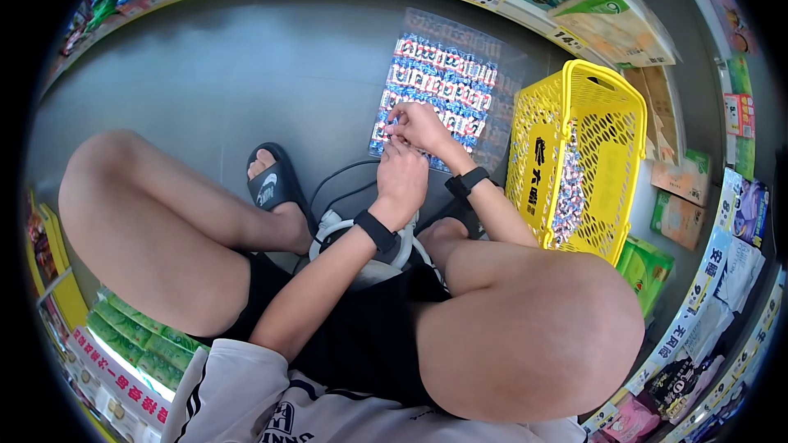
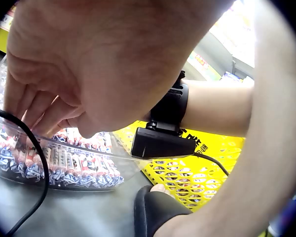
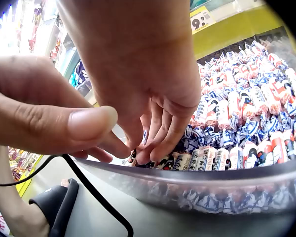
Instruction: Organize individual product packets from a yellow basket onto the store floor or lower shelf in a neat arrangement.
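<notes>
Wrapped candies in blue, white and red wrappers lie in rows inside a clear plastic box on the floor. At the box's near left corner, my right hand reaches down over the rim. Its thumb and fingers pinch a wrapped candy, mostly hidden by the fingertips. My left hand is just on the near side of it, fingers reaching to the box edge. From the right wrist, the left thumb shows stretched out, apart from its fingers, with nothing between them.
Right of the box stands a yellow perforated basket with many loose wrapped candies inside. A black cable passes close to the box. Shelves of packaged goods curve round the floor. A sandaled foot is on the left.
</notes>
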